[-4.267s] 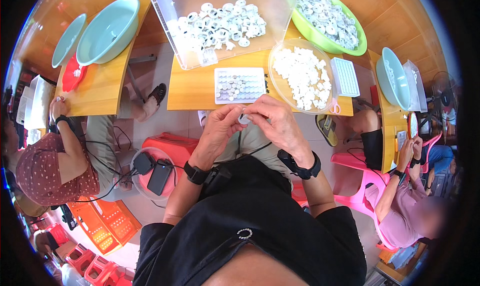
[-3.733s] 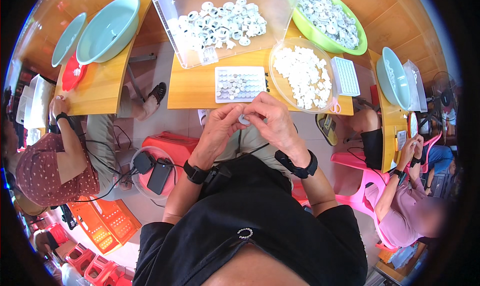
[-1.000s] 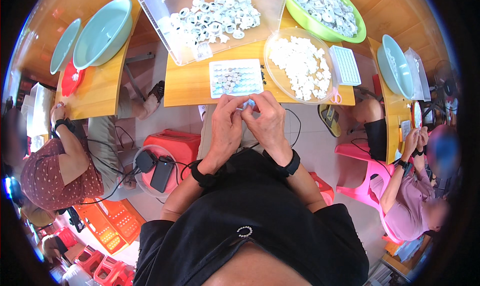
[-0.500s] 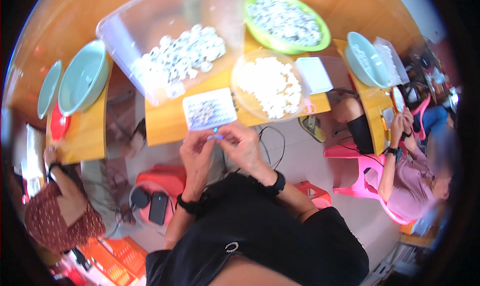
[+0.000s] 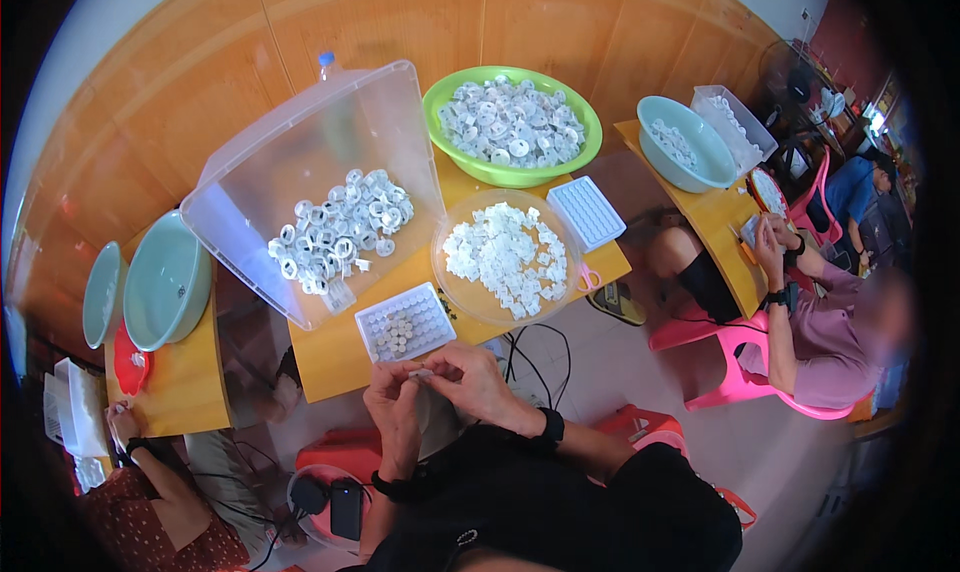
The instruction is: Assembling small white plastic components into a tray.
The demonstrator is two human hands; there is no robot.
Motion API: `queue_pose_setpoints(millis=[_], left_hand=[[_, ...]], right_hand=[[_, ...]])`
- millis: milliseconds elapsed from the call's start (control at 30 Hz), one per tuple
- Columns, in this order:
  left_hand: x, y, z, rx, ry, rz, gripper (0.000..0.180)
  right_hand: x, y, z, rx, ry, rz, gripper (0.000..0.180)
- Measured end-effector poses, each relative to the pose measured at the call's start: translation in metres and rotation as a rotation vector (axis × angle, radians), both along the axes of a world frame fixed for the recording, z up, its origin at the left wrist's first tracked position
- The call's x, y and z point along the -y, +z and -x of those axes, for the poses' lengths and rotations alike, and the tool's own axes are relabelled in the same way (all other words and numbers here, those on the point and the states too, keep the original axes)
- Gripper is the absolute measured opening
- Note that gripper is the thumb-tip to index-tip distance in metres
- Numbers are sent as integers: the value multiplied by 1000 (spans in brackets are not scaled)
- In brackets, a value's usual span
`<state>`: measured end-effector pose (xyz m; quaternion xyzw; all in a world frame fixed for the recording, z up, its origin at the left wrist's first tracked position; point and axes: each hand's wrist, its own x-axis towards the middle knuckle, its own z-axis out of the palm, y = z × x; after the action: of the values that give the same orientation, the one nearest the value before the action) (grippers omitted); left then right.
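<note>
Just below the table edge, your left hand (image 5: 392,404) and right hand (image 5: 472,377) meet, fingertips pinched together on a small pale part (image 5: 421,375); it is too small to tell its shape. Directly above them, the white compartmented plastic tray (image 5: 405,322) lies on the orange wooden table (image 5: 340,357), a cluster of its central cells filled with small tan pieces. Just beside the tray, the round clear plastic dish of white parts (image 5: 506,258) sits to its right. A tilted clear plastic bin (image 5: 316,187) holding white rings stands behind the tray, and a green plastic basin (image 5: 512,124) heaped with more rings lies beyond the dish. A second white grid tray (image 5: 586,213) rests at the table's right end.

Room: wood-panelled wall, pale tiled floor, pink plastic chair (image 5: 745,372), other seated people working at neighbouring tables with teal basins.

Since the earlier frame, your view has tipped up and leftward; the hands stay joined at the same spot below the tray.
</note>
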<state>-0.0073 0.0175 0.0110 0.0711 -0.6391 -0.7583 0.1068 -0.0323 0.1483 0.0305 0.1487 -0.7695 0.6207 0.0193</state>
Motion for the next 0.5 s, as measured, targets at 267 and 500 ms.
queue_pose_setpoints(millis=[267, 500], left_hand=[[21, 7, 12, 0, 40, -19, 26], [71, -22, 47, 26, 419, 554, 12]], right_hand=[[-39, 29, 44, 235, -20, -74, 9], [-98, 82, 206, -240, -233, -41, 5]])
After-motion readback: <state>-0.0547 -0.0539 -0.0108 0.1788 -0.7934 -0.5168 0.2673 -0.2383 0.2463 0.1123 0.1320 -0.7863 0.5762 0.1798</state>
